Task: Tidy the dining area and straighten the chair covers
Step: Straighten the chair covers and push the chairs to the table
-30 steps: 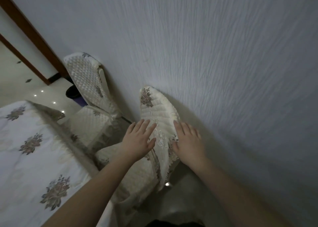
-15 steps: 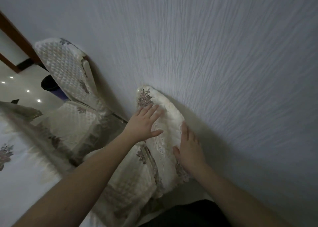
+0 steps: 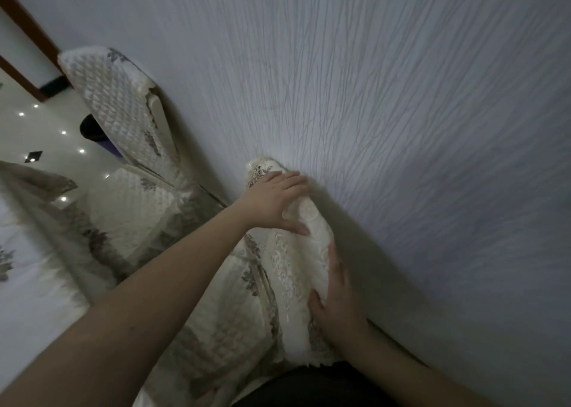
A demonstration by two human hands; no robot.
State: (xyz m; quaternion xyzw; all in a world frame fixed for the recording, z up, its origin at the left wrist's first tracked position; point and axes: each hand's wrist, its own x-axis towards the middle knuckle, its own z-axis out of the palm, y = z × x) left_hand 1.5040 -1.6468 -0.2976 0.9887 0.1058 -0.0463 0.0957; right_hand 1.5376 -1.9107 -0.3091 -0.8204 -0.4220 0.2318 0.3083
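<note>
Against the wall, on top of the nearest chair back, the left hand (image 3: 276, 198) lies spread over the crest of the chair cover (image 3: 295, 261), fingers straight and reaching across toward the wall (image 3: 401, 128), thumb splayed down onto the embroidered front face. It presses rather than grips. Lower on the same back, the right hand (image 3: 335, 301) lies flat along the cover's wall-side edge, fingers straight and together and pointing up the back, thumb on the front face; it too holds nothing, only smooths. The cover sits draped over the chair back, which stands just beside the wall, and its quilted part (image 3: 222, 329) runs down over the seat toward the bottom of the view.

Judging from this, the step in hand is settling this cover square on its chair: crest seated, side edge pressed flat. The next move seems to call for running both palms down to the lower hem, where the fabric looks bunched, and pulling it even.

Beyond, a second covered chair (image 3: 123, 107) stands farther along the wall, its cover looking loose at the top corner, so it probably wants the same treatment. At the left edge lies a table under a flowered tablecloth (image 3: 27, 283).
</note>
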